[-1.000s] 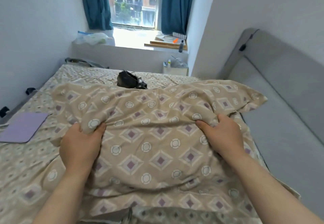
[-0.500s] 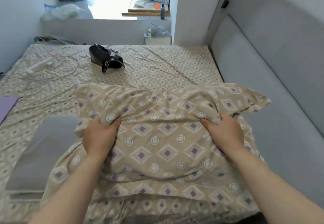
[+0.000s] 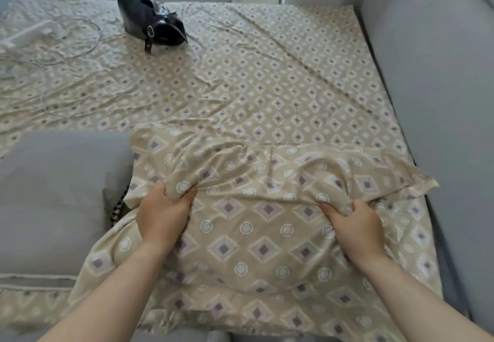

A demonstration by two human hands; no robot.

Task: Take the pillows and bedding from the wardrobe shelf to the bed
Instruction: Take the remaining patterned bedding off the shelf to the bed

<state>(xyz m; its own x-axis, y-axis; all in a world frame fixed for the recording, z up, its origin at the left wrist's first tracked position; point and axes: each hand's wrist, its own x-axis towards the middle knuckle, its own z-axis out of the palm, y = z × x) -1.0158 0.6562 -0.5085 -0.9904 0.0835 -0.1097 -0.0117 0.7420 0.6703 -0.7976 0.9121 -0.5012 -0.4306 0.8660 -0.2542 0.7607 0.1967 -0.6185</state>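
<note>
Lying on the bed (image 3: 267, 79) under both hands, the patterned pillow (image 3: 256, 237) is flanked by a grey pillow (image 3: 53, 194) beyond the left hand (image 3: 163, 216). It should be laid flat and square before that hand and the right hand (image 3: 358, 229), each clutching a fold of its cover, are released.

Soft daylight falls from twelve o'clock; the darkest shadow lies beside the grey pillow (image 3: 53, 194) at nine o'clock. Wide-angle distortion bends the edges; detail looks soft

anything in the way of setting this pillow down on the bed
Nothing visible. The patterned pillow sits low over the sheet; the grey pillow lies to its left, the black bag far beyond.
</note>
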